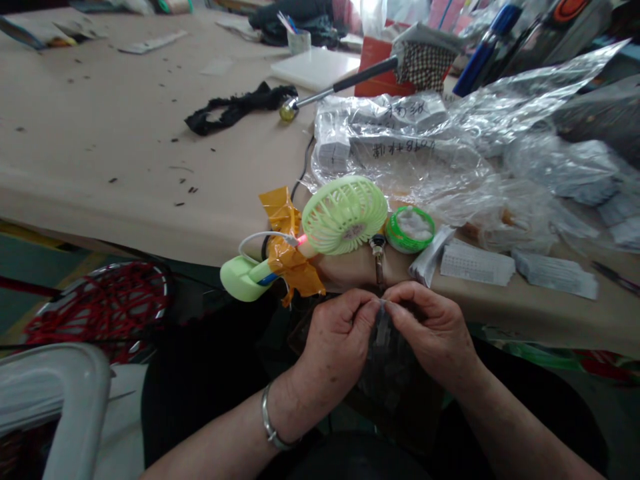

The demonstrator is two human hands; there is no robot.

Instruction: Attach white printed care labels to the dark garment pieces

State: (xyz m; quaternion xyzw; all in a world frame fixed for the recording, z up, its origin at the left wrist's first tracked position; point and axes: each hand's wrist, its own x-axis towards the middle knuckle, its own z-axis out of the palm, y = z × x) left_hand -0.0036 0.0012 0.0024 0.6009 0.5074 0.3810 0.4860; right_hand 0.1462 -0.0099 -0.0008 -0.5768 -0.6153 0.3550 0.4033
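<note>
My left hand (345, 330) and my right hand (433, 330) meet tip to tip just off the table's front edge. Both are closed in a pinch, thumb against forefinger, on a small pale strip (383, 323) between them. The strip's exact kind is too blurred to tell. Under the hands, in shadow, is a heap of translucent pieces (387, 370) over my lap. Just beyond the fingertips a small metal fitting (379, 257) stands at the table edge. A green tub (411, 229) with white fluffy material sits behind it.
A light green fan (345, 217) is fixed to the edge with brown tape (295, 263). Paper label stacks (477, 261) lie to the right, before clear plastic bags (400, 147). Farther back are a metal-shafted tool (345, 83) and black cloth (240, 107). A red-corded stool (100, 307) stands left.
</note>
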